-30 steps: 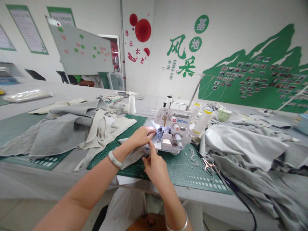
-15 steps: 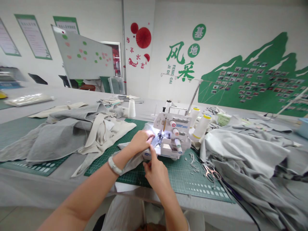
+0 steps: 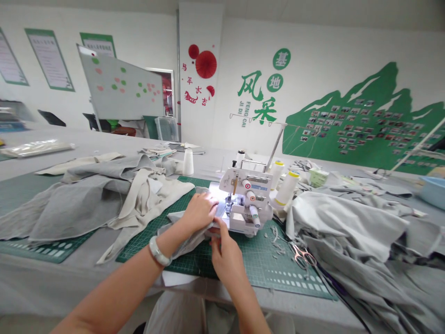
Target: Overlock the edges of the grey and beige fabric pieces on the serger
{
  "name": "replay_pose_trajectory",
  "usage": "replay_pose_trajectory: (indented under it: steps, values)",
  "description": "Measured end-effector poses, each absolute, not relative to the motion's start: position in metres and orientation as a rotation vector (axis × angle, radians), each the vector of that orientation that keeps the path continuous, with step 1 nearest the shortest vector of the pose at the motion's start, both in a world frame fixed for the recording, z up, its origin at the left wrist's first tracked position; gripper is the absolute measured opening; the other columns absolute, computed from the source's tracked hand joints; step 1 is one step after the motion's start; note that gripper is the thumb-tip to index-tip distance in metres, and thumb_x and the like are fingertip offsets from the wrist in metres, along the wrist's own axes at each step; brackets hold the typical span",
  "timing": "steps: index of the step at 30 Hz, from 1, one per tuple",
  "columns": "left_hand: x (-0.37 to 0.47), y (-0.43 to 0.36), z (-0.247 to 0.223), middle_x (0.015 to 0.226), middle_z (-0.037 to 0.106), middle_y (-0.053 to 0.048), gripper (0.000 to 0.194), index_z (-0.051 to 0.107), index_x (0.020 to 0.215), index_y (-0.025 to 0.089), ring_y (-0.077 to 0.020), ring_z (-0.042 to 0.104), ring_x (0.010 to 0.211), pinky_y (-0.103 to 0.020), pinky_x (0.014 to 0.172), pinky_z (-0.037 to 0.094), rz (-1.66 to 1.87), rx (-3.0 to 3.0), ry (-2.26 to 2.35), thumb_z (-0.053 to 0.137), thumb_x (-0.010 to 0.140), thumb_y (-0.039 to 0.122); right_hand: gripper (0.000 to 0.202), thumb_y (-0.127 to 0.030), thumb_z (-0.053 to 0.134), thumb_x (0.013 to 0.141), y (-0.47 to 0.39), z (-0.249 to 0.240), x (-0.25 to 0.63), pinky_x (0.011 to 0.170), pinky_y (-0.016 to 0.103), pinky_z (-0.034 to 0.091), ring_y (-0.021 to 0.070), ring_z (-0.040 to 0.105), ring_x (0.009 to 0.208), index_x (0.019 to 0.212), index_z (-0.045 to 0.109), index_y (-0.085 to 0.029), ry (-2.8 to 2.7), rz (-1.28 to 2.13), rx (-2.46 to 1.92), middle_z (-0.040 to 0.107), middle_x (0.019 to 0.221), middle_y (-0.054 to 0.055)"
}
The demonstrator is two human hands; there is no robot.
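Note:
A white overlock sewing machine (image 3: 262, 195) stands on a green cutting mat (image 3: 255, 260), its lamp lighting the needle area. My left hand (image 3: 200, 211) presses and grips grey fabric (image 3: 191, 242) just left of the presser foot, fingers bent together. Much of the cloth lies under that hand and hangs off the front of the machine bed. Close by on the near side, my right hand (image 3: 227, 255) has its index finger and thumb at the fabric's edge, beside the bed. The exact fingertip contact is partly hidden.
Grey and cream cloth pieces (image 3: 93, 197) lie at left; a large grey fabric heap (image 3: 347, 222) fills the right. Scissors (image 3: 303, 256) and thread scraps (image 3: 277, 241) rest on the mat. Thread cones (image 3: 288, 188) stand behind the machine, another cone (image 3: 188, 161) to its left.
The left hand and the fabric have shifted slightly away from the needle area, toward the left. The right index finger has bent in toward the thumb. The view has tilted up a little.

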State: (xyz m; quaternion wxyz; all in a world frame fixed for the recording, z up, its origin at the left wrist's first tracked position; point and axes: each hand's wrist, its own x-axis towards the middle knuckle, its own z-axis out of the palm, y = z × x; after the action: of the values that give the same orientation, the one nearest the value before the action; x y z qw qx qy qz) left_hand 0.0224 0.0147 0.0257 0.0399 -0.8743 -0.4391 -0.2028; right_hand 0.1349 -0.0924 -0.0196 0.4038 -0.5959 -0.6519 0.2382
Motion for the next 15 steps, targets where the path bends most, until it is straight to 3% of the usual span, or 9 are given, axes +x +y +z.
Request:
replay_pose_trajectory:
  steps: [4,8,12,15]
  values:
    - [0.016,0.018,0.025,0.105,0.065,-0.009,0.023,0.072,0.098,0.019,-0.0250,0.056,0.099,-0.036,0.086,0.041,-0.717,-2.774,-1.324,0.052,0.087,0.026,0.033,-0.029,0.041,0.094,-0.086,-0.020,0.136,0.072,0.028,0.051,0.0204,0.071,0.085,0.122,0.056,-0.021,-1.453,0.748,-1.303,0.074,0.098,0.006]
    - [0.015,0.036,0.030,0.096,0.067,-0.008,0.017,0.071,0.079,0.016,-0.0234,0.057,0.098,-0.034,0.089,0.042,-1.277,-2.911,-1.573,0.055,0.080,0.023,0.037,-0.045,0.061,0.082,-0.073,-0.019,0.134,0.059,0.028,0.053,0.0206,0.070,0.063,0.105,0.061,-0.016,-1.205,0.924,-1.179,0.073,0.075,0.006]
    - [0.025,0.070,0.040,0.074,0.065,-0.006,0.029,0.065,0.074,0.014,-0.0187,0.060,0.075,-0.029,0.069,0.046,-1.587,-2.931,-1.749,0.046,0.086,0.031,0.041,-0.049,0.069,0.073,-0.063,-0.022,0.133,0.047,0.023,0.047,0.0181,0.067,0.051,0.096,0.060,-0.017,-1.015,1.076,-1.141,0.070,0.062,0.001]
    - [0.040,0.098,0.050,0.055,0.056,-0.001,0.042,0.061,0.069,0.015,-0.0132,0.051,0.049,-0.026,0.050,0.040,-1.632,-3.078,-1.786,0.043,0.088,0.047,0.040,-0.048,0.070,0.072,-0.062,-0.024,0.133,0.047,0.020,0.046,0.0167,0.068,0.052,0.095,0.060,-0.016,-0.984,1.111,-1.112,0.070,0.061,0.001]
